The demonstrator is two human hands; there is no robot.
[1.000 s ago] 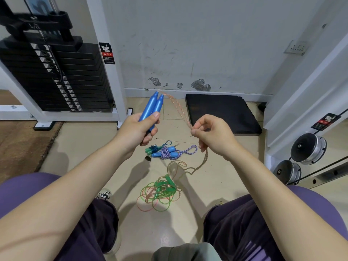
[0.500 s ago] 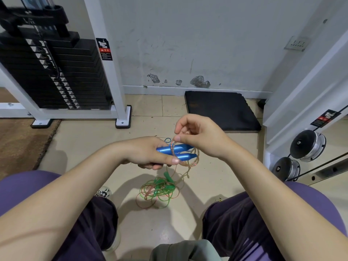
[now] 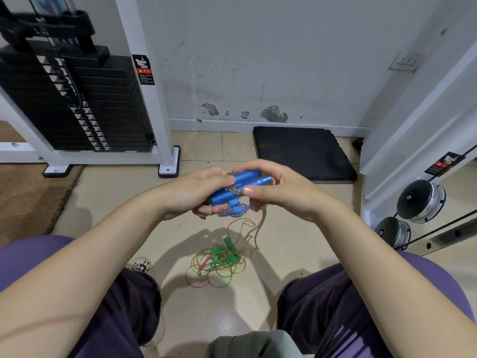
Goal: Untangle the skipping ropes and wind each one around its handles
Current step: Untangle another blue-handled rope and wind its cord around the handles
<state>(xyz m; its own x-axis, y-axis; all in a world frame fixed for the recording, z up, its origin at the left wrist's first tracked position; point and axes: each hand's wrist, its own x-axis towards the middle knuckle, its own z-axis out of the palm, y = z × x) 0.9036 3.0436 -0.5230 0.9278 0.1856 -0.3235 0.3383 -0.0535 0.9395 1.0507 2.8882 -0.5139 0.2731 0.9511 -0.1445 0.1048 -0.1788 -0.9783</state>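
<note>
Now both hands had risen mid-frame: left hand gripped the blue handles, right hand pinched the blurred orange rope there.

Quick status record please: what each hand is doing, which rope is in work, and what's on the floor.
left hand: grips the paired blue handles
right hand: holds the handles' far end, thumb on the orange rope wrapped there
rope in work: orange, its tail hanging to the floor
wound rope: purple-white, blue handles, lying on the floor below the hands
green rope: loose tangle on the floor
</note>
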